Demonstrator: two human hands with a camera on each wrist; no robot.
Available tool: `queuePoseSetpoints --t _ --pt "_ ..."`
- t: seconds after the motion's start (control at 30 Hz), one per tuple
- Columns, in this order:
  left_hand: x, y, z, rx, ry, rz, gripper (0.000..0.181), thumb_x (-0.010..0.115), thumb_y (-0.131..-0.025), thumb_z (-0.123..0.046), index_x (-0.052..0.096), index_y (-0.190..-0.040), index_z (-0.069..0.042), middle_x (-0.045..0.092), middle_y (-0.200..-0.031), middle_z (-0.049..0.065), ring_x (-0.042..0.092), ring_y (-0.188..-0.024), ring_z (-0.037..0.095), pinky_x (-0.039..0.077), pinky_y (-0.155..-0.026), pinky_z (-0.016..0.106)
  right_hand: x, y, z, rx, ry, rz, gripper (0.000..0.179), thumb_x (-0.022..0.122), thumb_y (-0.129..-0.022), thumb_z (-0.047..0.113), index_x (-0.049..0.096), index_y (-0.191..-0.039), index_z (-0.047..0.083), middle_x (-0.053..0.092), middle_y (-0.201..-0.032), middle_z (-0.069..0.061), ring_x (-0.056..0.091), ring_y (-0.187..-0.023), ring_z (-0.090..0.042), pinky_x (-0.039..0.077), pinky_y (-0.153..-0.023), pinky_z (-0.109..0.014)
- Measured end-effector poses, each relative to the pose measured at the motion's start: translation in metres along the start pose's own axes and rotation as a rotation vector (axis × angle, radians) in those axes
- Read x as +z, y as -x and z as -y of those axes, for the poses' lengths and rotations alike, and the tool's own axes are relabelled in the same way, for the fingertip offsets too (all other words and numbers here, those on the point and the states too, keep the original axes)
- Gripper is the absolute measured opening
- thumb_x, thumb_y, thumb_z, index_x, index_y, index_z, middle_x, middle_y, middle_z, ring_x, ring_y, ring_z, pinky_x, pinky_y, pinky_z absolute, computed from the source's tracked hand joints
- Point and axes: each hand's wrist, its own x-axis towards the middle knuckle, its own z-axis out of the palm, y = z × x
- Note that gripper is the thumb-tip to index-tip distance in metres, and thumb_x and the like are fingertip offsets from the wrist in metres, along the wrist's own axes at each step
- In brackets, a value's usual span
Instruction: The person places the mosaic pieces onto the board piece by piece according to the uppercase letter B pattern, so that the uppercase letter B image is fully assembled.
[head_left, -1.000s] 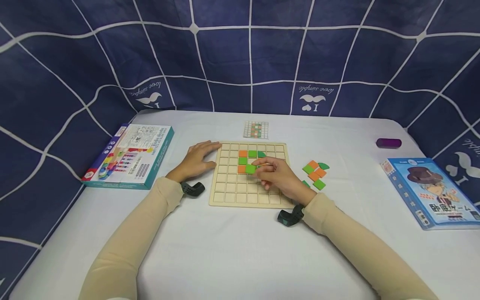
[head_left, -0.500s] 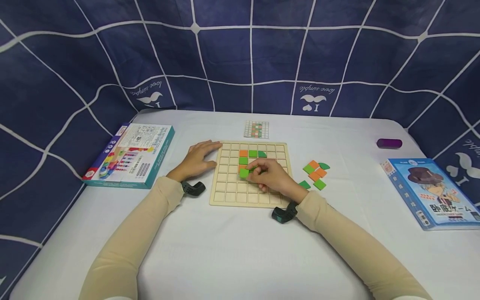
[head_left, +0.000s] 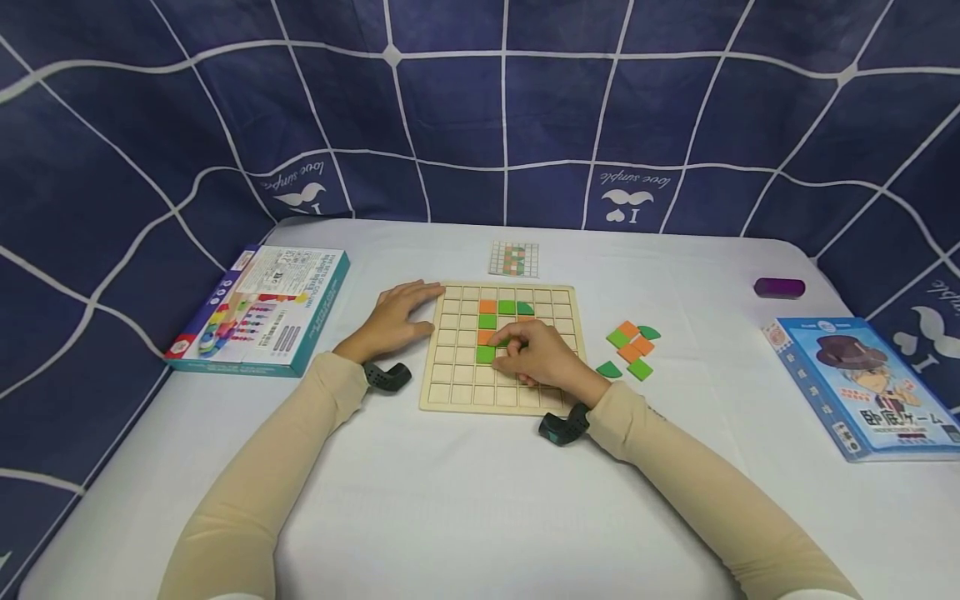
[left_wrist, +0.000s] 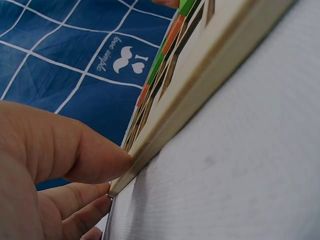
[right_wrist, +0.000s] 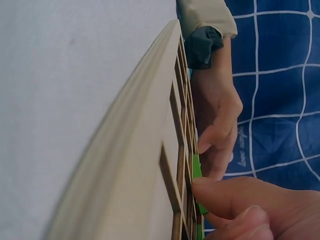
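A pale wooden grid board (head_left: pixel 450 375) lies mid-table with green, orange and dark green tiles set in its upper cells. My right hand (head_left: pixel 543 354) is over the board, thumb and index finger pinching the right side of a green square tile (head_left: pixel 485 355). That tile lies just below an orange tile (head_left: pixel 486 337) in the left column of tiles. In the right wrist view, the thumb sits against the green tile (right_wrist: pixel 196 167), low over the grid. My left hand (head_left: pixel 393 321) rests at the board's left edge, fingers extended, its thumb (left_wrist: pixel 100 155) touching the side.
Several loose tiles (head_left: pixel 628 350) in orange, green and dark green lie right of the board. A small pattern card (head_left: pixel 513 259) lies behind it. A toy box (head_left: pixel 262 308) is at left; a blue game box (head_left: pixel 862 383) and a purple cylinder (head_left: pixel 778 287) are at right.
My right hand has moved left and toward me with the green square tile, which has gone from above the grid down to the cell below the orange tile. The left hand stays put.
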Motion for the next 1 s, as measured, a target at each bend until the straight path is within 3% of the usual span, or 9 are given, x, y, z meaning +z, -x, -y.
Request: queuePoseSetpoints --t 0.37,0.73,1.0 --pt "0.0 0.001 -0.001 -0.006 -0.004 0.004 0.073 0.065 -0.09 -0.017 0.051 -0.159 -0.001 0.045 -0.168 0.018 0.027 -0.162 0.04 0.013 -0.13 0.06 -0.001 0.001 0.001 0.028 -0.055 0.015 0.027 0.077 -0.096 0.002 0.077 -0.123 0.001 0.052 -0.072 0.001 0.049 -0.045 -0.007 0.046 -0.046 -0.021" --pt "0.002 0.0 0.002 -0.009 -0.001 0.006 0.073 0.065 -0.09 -0.017 0.051 -0.16 -0.002 0.045 -0.168 0.018 0.027 -0.162 0.039 0.012 -0.13 0.06 -0.012 0.004 0.0 0.08 -0.316 0.12 0.03 0.073 -0.099 0.0 0.072 -0.129 -0.005 0.057 -0.087 -0.002 0.053 -0.058 -0.01 0.049 -0.054 -0.02" --pt "0.001 0.0 0.001 -0.014 -0.002 0.011 0.073 0.065 -0.09 -0.017 0.05 -0.16 -0.002 0.044 -0.169 0.018 0.026 -0.162 0.039 0.011 -0.13 0.06 -0.031 0.008 0.009 0.092 -0.385 0.171 0.035 0.069 -0.101 -0.003 0.066 -0.136 -0.011 0.064 -0.094 -0.002 0.053 -0.061 -0.01 0.05 -0.058 -0.019"
